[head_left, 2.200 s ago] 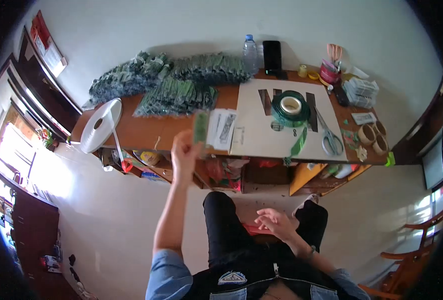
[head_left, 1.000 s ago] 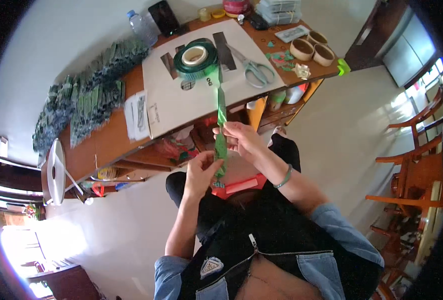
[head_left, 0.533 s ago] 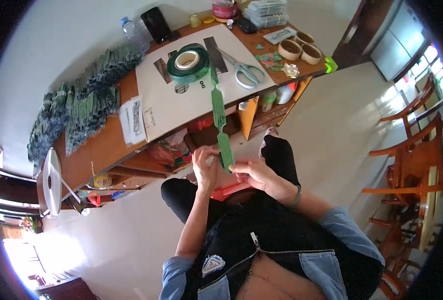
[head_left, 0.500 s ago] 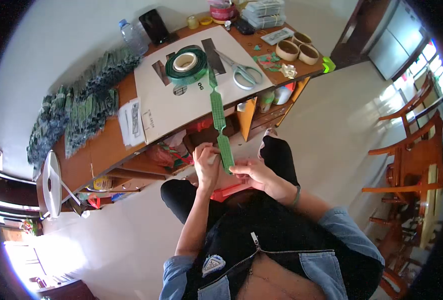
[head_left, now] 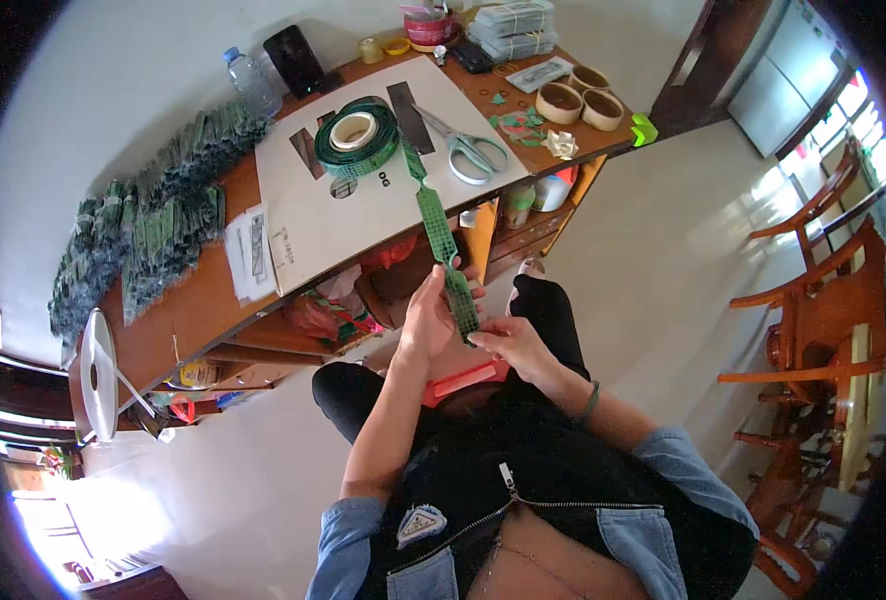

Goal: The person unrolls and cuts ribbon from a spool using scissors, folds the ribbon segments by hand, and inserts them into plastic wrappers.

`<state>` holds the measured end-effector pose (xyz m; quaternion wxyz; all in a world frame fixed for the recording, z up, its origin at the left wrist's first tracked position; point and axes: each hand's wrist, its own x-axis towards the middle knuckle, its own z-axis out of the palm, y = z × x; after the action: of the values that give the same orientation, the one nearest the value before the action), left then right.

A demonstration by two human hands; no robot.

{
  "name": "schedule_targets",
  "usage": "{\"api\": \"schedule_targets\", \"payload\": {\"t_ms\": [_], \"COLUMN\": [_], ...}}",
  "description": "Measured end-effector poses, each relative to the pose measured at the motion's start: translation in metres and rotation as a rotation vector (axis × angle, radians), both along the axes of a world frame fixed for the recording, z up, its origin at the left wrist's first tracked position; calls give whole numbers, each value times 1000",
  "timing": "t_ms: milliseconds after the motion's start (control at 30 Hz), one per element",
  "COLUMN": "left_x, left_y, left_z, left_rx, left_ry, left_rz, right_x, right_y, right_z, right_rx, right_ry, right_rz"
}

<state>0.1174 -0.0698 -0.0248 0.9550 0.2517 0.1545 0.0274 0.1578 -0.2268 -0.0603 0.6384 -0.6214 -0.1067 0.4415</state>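
A green patterned strip [head_left: 436, 225], narrowed at intervals, runs from a roll of the same strip [head_left: 356, 137] on the table down to my hands. My left hand [head_left: 430, 318] is around its lower part, thumb on one side and fingertips showing past the other edge. With thumb and finger, my right hand [head_left: 518, 346] pinches the strip's bottom end. Both hands are above my lap, in front of the table edge. The roll lies on a white board [head_left: 293, 220], with grey-handled scissors [head_left: 473, 155] to its right.
Bundles of green wrapped pieces [head_left: 153, 230] cover the table's left side. At the back stand a plastic bottle [head_left: 253, 82] and a black phone [head_left: 294, 62]. Tape rolls [head_left: 560, 103] sit at right. A white reel [head_left: 100, 375] hangs at the left end; wooden chairs [head_left: 833, 290] stand right.
My left hand has moved up and right and now wraps around the strip from behind. My right hand stays at the strip's lower end. The camera view has shifted slightly.
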Motion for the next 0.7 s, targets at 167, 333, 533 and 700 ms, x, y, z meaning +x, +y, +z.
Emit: {"api": "schedule_targets", "payload": {"t_ms": [167, 333, 533, 700], "left_x": [-4, -39, -92, -67], "left_y": [-9, -18, -9, 32], "left_z": [-6, 13, -16, -70], "left_rx": [365, 559, 591, 173], "left_ry": [70, 209, 288, 401], "left_rz": [139, 105, -11, 76], "right_x": [-2, 41, 67, 27], "right_y": [1, 32, 96, 57], "right_z": [9, 60, 55, 59], "right_rx": [54, 102, 188, 55], "right_ry": [-197, 46, 392, 283], "right_rz": [21, -5, -8, -36]}}
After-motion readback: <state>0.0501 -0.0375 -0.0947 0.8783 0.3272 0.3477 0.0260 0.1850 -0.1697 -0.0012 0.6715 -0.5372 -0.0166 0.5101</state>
